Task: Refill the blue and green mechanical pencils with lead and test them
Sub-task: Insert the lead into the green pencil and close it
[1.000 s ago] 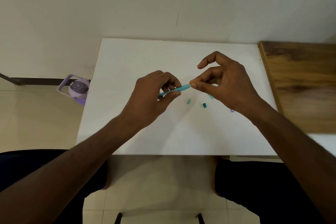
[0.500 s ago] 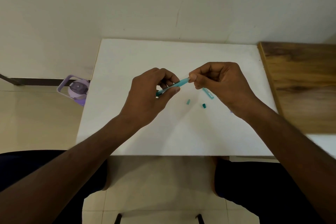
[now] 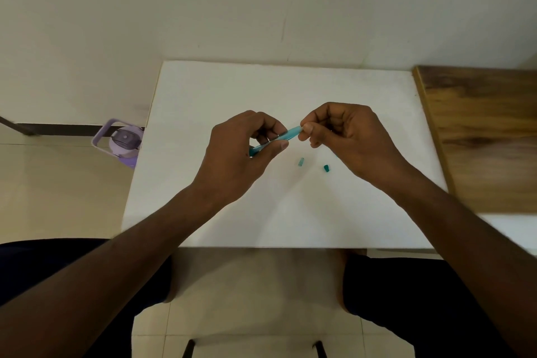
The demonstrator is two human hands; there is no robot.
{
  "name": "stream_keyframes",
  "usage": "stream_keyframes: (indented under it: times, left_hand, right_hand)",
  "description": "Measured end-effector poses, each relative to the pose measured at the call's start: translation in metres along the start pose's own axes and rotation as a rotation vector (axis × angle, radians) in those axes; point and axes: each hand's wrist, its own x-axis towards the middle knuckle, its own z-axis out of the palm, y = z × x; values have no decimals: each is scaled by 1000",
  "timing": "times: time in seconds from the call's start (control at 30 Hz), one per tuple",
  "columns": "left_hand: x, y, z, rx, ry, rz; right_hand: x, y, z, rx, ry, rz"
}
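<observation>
A pale wall [image 3: 261,3] backs a white bench [image 3: 232,90], with tiled floor [image 3: 58,197] to its left and below its near edge. A wooden top [image 3: 479,131] butts against the bench's right side. On the floor just left of the bench stands a purple bottle [image 3: 125,141] with a loop handle.

Both hands hover over the middle of the bench, holding 1 pencil [image 3: 287,134] between them. The pencil is light blue-green and tilted, its right end higher and farther from the person than its left end. The left hand [image 3: 241,154] curls round the pencil's lower half, thumb along the near side and fingers over the far side, so most of the barrel is hidden. The right hand [image 3: 348,136] pinches the pencil's upper end between thumb and forefinger, its other fingers curled into the palm. Whether anything else is held inside that hand cannot be told.

On the bench, just nearer the person than the pencil, lie 2 small parts: a light teal cap [image 3: 300,161] and, to its right, a darker teal cap [image 3: 326,168], apart from each other. The dark cap sits close beside the right hand.

Dark shorts [image 3: 406,299] cover the person's legs below the bench's near edge.
</observation>
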Motion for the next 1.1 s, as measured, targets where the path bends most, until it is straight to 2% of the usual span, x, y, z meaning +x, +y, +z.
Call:
stream_keyframes:
  times: [0.17,0.33,0.43,0.47,0.5,0.6,0.63,0.67,0.77,0.93,1.1]
  left_hand:
    - [-5,1,4,-10,35,-17]
    - [-3,6,-1,-97,27,22]
    - [1,8,-2,-157,9,3]
    - [3,7,-1,-182,-6,-29]
    - [4,5,0,-214,-17,-80]
    - [3,-1,2,-341,-43,-228]
    - [2,-3,2,-374,-54,-254]
    - [2,-4,2,-393,-63,-270]
    - [2,-5,1,-409,-72,-285]
    - [2,-4,4,-393,-88,-295]
    - [1,0,5,-383,-99,-303]
  right_hand:
    - [-2,1,7,203,4,87]
    - [-1,-5,-2,754,-167,320]
    - [3,-5,-7,836,-160,299]
    - [4,-5,-11,775,-122,277]
    - [4,-3,-15,603,-69,247]
    - [2,15,-26,-416,84,100]
    - [0,21,-26,-618,67,92]
    - [-2,26,-23,-703,24,124]
    - [-5,35,-10,-715,-54,231]
    - [-1,36,15,-668,-10,-3]
    - [5,41,38,-738,-23,38]
